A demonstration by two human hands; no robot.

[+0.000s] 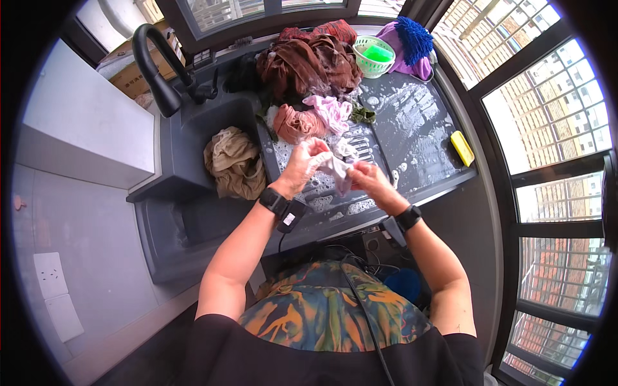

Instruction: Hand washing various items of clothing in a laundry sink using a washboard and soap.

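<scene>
Stretched between my two hands is a small pale grey-lilac cloth [340,177], perhaps a sock, above the sudsy ribbed washboard [362,144] of the dark sink. My left hand [305,164] pinches its left end with thumb and fingers. The fingers of my right hand [369,178] grip its right side. A small white cloth [345,148] lies just beyond my hands. Past it are a bunched salmon-coloured cloth [297,124] and a pink cloth [331,112]. A small dark green cloth [363,114] rests to their right.
A beige garment [235,164] hangs over the basin's divider at left, near the black faucet [157,82]. Wet brown clothes [309,65] are heaped at the back. Beside them stands a light green basket [369,69] holding green soap [378,53]. A yellow brush or soap bar [462,148] lies at the right edge.
</scene>
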